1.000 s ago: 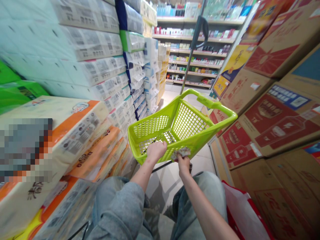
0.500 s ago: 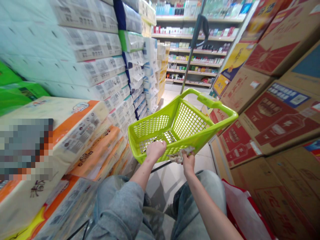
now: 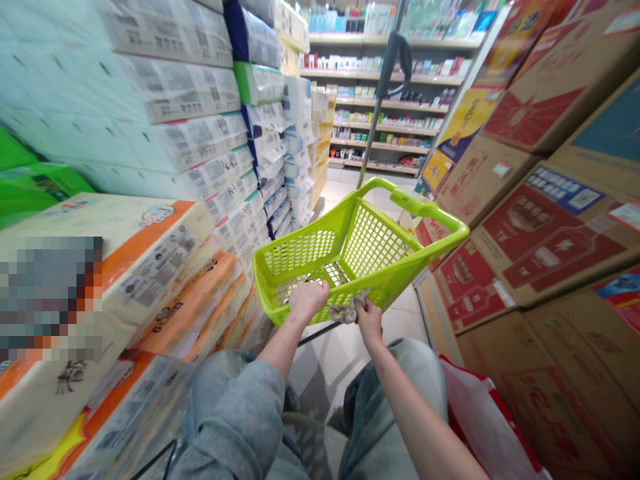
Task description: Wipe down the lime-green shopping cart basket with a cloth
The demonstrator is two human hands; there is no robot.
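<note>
A lime-green plastic shopping basket (image 3: 345,267) with perforated walls and a raised handle stands tilted in front of my knees. My left hand (image 3: 310,300) is closed over the basket's near rim, fingers curled to the inside. Pressed against the outside of the near wall is a crumpled, greyish-white cloth (image 3: 344,312), pinched in my right hand (image 3: 369,320). Part of the cloth is hidden behind the right fingers.
Wrapped tissue packs (image 3: 200,140) are stacked high on the left. Cardboard cartons (image 3: 540,213) rise on the right, with a red-and-white bag (image 3: 485,407) below. A grey pole with a handle (image 3: 395,63) stands behind the basket; stocked shelves (image 3: 385,103) lie beyond.
My right hand has slid the cloth a little to the left along the basket's near wall. My left hand keeps its hold on the rim.
</note>
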